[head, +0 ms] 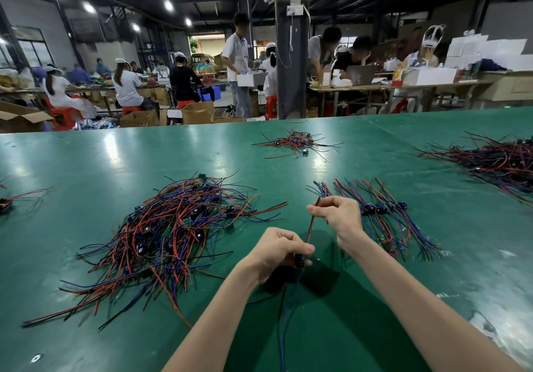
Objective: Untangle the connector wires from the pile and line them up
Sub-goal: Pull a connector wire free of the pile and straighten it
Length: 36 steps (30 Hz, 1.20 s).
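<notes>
A tangled pile of red, blue and black connector wires (170, 236) lies on the green table (86, 158), left of my hands. One connector wire (310, 229) is stretched between my hands above the table. My left hand (278, 252) grips its dark connector block, and blue leads hang down from it toward me. My right hand (336, 213) pinches the red and black leads higher up. Right of my right hand lies a row of wires laid side by side (383, 213), partly hidden by my right forearm.
A small loose bunch of wires (297, 142) lies at the far middle of the table, a large dark heap (501, 161) at the far right, and a few wires (17, 197) at the left edge. Several people work at benches beyond the table's far edge.
</notes>
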### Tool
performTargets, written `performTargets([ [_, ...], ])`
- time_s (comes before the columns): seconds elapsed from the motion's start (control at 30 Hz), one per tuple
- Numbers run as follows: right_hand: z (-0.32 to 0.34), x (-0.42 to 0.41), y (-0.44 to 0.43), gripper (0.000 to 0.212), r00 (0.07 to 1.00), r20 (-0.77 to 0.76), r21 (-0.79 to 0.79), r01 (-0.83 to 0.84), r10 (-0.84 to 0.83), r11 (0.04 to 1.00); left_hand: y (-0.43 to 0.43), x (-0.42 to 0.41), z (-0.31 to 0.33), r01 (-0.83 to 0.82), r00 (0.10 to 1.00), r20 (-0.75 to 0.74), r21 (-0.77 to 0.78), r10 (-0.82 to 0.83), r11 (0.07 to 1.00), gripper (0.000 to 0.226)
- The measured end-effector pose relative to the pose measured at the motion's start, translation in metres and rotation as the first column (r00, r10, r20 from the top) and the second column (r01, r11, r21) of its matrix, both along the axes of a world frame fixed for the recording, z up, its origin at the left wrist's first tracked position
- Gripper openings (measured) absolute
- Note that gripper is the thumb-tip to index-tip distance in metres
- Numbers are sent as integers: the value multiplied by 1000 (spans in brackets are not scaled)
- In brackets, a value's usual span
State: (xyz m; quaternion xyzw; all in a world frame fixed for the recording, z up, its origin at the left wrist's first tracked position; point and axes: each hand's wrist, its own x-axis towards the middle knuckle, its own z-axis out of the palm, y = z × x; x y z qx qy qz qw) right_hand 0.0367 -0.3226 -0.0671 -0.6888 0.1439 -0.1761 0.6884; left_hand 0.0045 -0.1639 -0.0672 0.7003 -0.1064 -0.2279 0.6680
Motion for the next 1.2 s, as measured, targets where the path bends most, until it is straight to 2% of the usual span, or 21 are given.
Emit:
performTargets([
  [0.3,3,3,-8,19,994,2,-78,106,-106,991,2,-5,6,92,996,7,-38,-92,995,44],
  [0.4,9,3,-15,22,989,-37,45,145,-143,988,2,-8,6,143,989,25,-33,-143,989,43],
  [0.57,21,-2,-20,23,999,-32,294,10,-1,956,2,-8,6,126,992,22,-47,-125,991,39],
  [0.7,28,-8,-13,51,981,-92,407,-117,168,906,2,-5,6,26,999,34,-88,-23,996,38],
  [0.83,28,-18,-5,46,887,-168,247,-384,430,890,2,0,5,-113,990,64,-138,123,984,41],
  [0.9,26,-22,1,41,798,-200,164,-544,568,823,4,2,5,-159,985,45,-168,168,973,42],
  [0.97,23,-25,7,29,738,-211,126,-630,641,766,4,2,5,-189,980,32,-165,197,968,41],
  [1.07,19,-24,11,18,767,-202,97,-603,609,792,3,1,5,-207,976,37,-127,213,970,40],
  [1.2,14,-18,9,15,875,-133,104,-455,466,884,2,-1,4,-139,989,29,-119,143,983,43],
])
